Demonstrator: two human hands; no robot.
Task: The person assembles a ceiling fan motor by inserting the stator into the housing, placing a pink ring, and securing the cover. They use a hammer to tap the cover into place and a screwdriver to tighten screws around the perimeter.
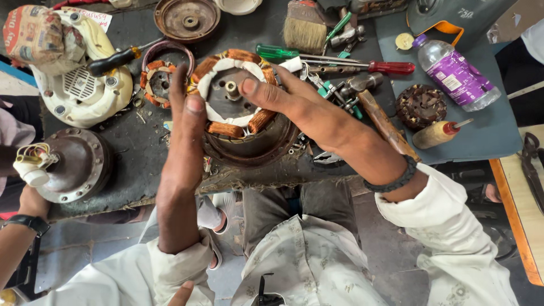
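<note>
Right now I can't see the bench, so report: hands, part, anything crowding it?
Left hand and right hand both grip the round copper-wound motor stator. Stator held over the rusty round housing. Screwdrivers and pliers crowd the right side.

A dark, grimy workbench (pixel 141 153) carried the lot. On it lay a round motor housing (pixel 76 164) at the left, a white fan casing (pixel 85 90), a black-handled screwdriver (pixel 113 60), a small copper coil ring (pixel 158 82) and a rusty disc (pixel 187 20). Further right lay a paintbrush (pixel 305 25), a green-handled screwdriver (pixel 277 52), a red-handled screwdriver (pixel 391 68) and a wooden hammer handle (pixel 382 122). A grey mat (pixel 481 130) at the right held a plastic bottle (pixel 456 73), a small wound rotor (pixel 420 106) and an oil bottle (pixel 439 133).
</note>
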